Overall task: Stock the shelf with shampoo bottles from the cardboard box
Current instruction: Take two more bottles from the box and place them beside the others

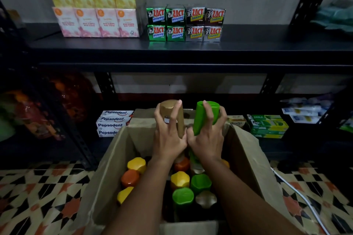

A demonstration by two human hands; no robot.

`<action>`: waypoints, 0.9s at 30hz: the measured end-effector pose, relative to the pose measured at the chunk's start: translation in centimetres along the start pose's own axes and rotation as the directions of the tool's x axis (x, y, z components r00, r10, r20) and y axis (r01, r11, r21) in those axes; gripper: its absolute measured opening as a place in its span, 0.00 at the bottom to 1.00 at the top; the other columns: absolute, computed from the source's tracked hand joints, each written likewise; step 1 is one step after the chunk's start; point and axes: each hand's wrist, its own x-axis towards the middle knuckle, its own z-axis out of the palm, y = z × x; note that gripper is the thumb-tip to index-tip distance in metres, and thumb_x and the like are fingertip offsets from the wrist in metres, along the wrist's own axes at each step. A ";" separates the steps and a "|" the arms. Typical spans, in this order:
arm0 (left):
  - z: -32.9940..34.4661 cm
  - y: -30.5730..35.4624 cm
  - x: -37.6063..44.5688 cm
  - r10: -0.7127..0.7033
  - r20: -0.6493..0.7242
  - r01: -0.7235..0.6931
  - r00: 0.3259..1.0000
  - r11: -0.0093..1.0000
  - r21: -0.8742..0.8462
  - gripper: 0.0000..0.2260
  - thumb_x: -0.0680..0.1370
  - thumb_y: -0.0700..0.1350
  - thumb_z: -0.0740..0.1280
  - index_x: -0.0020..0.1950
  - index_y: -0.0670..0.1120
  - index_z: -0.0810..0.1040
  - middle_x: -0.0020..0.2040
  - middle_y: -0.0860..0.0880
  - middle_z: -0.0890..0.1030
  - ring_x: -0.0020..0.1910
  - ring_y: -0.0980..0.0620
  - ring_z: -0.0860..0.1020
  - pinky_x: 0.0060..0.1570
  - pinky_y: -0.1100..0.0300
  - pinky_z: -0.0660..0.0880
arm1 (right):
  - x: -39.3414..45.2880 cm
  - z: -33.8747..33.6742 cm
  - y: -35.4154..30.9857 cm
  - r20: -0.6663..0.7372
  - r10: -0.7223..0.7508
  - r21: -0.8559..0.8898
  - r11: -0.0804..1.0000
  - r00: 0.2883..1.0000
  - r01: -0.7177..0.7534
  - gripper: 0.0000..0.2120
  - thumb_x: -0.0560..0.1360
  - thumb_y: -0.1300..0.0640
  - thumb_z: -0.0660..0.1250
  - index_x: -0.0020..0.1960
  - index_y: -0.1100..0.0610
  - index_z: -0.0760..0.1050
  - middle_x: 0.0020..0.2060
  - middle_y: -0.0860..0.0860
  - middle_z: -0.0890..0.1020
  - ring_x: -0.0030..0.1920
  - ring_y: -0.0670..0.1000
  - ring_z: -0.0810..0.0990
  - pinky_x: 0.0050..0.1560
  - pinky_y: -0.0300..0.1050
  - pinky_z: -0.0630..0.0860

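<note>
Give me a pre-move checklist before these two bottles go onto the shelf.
1. Left hand grip on the gold-capped bottle: ok, fingers wrapped round it.
2. Right hand grip on the green bottle: ok, fingers curled round it.
3. Both bottles lifted above the cardboard box rim: ok.
4. Free space on the upper shelf right of the Zact boxes: ok.
5. Bottle caps closed tight: cannot tell.
6. Lower shelf space behind the box: cannot tell, box blocks it.

Green toothpaste boxes [165,25] at eleven o'clock on the upper shelf are showing "ZACT Whitening"; the grey boxes [204,25] beside them are reading "ZACT Smokers". White cartons [112,123] at nine o'clock, left of the cardboard box, are displaying "Pepsodent".
</note>
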 end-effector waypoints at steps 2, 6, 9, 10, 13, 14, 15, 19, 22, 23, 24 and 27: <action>0.1 -0.1 -0.2 -0.003 -0.007 0.002 1.000 1.000 -0.009 0.46 0.71 0.46 0.78 0.79 0.63 0.51 0.77 0.41 0.52 0.69 0.38 0.70 0.57 0.43 0.80 | -0.4 0.3 -0.2 0.019 -0.003 -0.035 0.999 1.000 0.003 0.49 0.69 0.56 0.76 0.76 0.38 0.47 0.74 0.60 0.54 0.64 0.65 0.71 0.44 0.51 0.79; 0.5 -0.1 -0.2 -0.032 -0.016 0.032 0.999 0.999 -0.024 0.47 0.71 0.45 0.77 0.79 0.63 0.51 0.77 0.43 0.52 0.70 0.39 0.68 0.57 0.42 0.80 | -0.7 0.7 -0.2 0.042 -0.007 -0.040 0.999 0.999 0.009 0.52 0.72 0.56 0.75 0.78 0.35 0.41 0.75 0.60 0.53 0.65 0.64 0.71 0.45 0.51 0.79; 0.6 -0.1 0.2 -0.046 -0.020 0.045 0.999 0.998 -0.031 0.48 0.70 0.45 0.78 0.80 0.64 0.52 0.77 0.43 0.53 0.69 0.40 0.69 0.55 0.42 0.81 | -0.4 0.5 -0.3 0.050 -0.006 -0.025 1.000 0.999 0.008 0.53 0.74 0.55 0.73 0.78 0.33 0.35 0.76 0.59 0.51 0.64 0.63 0.71 0.47 0.53 0.79; 0.6 -0.1 0.4 -0.058 -0.024 0.057 0.998 0.998 -0.032 0.48 0.70 0.45 0.78 0.80 0.64 0.52 0.77 0.43 0.53 0.68 0.41 0.70 0.55 0.43 0.81 | -0.2 0.4 -0.3 0.049 -0.010 -0.031 0.999 0.999 0.011 0.53 0.74 0.54 0.72 0.78 0.34 0.35 0.76 0.59 0.51 0.64 0.63 0.72 0.47 0.53 0.79; 0.3 0.1 0.8 -0.090 -0.053 0.090 0.995 0.996 -0.009 0.47 0.69 0.44 0.78 0.81 0.62 0.55 0.77 0.42 0.54 0.66 0.42 0.71 0.56 0.46 0.80 | 0.5 -0.1 -0.6 0.052 -0.019 -0.086 0.996 0.998 0.023 0.52 0.74 0.52 0.71 0.79 0.36 0.35 0.74 0.59 0.53 0.59 0.61 0.75 0.44 0.50 0.80; 0.1 0.2 0.9 -0.093 -0.052 0.093 0.994 0.996 0.006 0.47 0.69 0.44 0.78 0.81 0.62 0.55 0.77 0.42 0.53 0.66 0.42 0.71 0.57 0.48 0.79 | 0.7 -0.2 -0.7 0.059 -0.008 -0.100 0.995 0.998 0.014 0.51 0.74 0.51 0.71 0.79 0.36 0.35 0.74 0.59 0.54 0.58 0.60 0.75 0.43 0.49 0.79; 0.0 0.3 1.1 -0.093 -0.041 0.094 0.995 0.995 0.025 0.47 0.69 0.44 0.78 0.81 0.62 0.55 0.79 0.43 0.51 0.67 0.42 0.70 0.57 0.50 0.79 | 0.8 -0.2 -0.9 0.067 0.010 -0.110 0.994 0.998 -0.002 0.51 0.74 0.51 0.70 0.79 0.36 0.35 0.74 0.58 0.54 0.57 0.59 0.76 0.43 0.48 0.78; -0.4 0.2 1.3 -0.064 0.032 0.061 0.997 0.994 0.095 0.48 0.70 0.46 0.77 0.82 0.62 0.53 0.82 0.49 0.40 0.78 0.41 0.59 0.66 0.44 0.74 | 0.6 0.0 -1.1 0.096 0.089 -0.157 0.985 0.991 -0.073 0.51 0.74 0.49 0.71 0.80 0.37 0.35 0.76 0.58 0.51 0.58 0.59 0.76 0.43 0.49 0.80; -0.7 0.2 0.9 -0.065 0.125 0.044 0.990 0.984 0.170 0.47 0.71 0.48 0.76 0.82 0.62 0.51 0.82 0.52 0.39 0.75 0.42 0.62 0.63 0.45 0.76 | 0.2 0.0 -1.0 0.121 0.090 -0.173 0.983 0.989 -0.068 0.50 0.75 0.49 0.70 0.80 0.37 0.36 0.79 0.56 0.46 0.54 0.58 0.78 0.37 0.47 0.78; -0.7 0.2 0.8 -0.080 0.149 0.053 0.986 0.982 0.181 0.47 0.72 0.48 0.75 0.81 0.63 0.50 0.82 0.53 0.39 0.74 0.42 0.63 0.62 0.46 0.77 | 0.2 0.0 -0.9 0.131 0.080 -0.180 0.982 0.988 -0.055 0.49 0.75 0.49 0.70 0.80 0.37 0.37 0.79 0.55 0.45 0.52 0.57 0.79 0.35 0.46 0.77; -0.7 0.2 0.8 -0.100 0.162 0.070 0.982 0.980 0.184 0.47 0.72 0.49 0.75 0.81 0.63 0.49 0.82 0.53 0.39 0.74 0.42 0.64 0.61 0.47 0.77 | 0.2 -0.1 -0.8 0.140 0.075 -0.186 0.981 0.987 -0.048 0.49 0.75 0.49 0.70 0.80 0.37 0.37 0.80 0.54 0.44 0.51 0.57 0.79 0.35 0.45 0.76; -0.5 0.3 1.0 -0.156 0.168 0.121 0.973 0.973 0.199 0.47 0.72 0.49 0.75 0.81 0.65 0.47 0.81 0.51 0.40 0.73 0.41 0.65 0.59 0.48 0.78 | 0.3 0.1 -0.7 0.159 0.082 -0.180 0.982 0.984 -0.053 0.48 0.76 0.50 0.69 0.80 0.37 0.38 0.80 0.53 0.43 0.52 0.56 0.79 0.36 0.42 0.71</action>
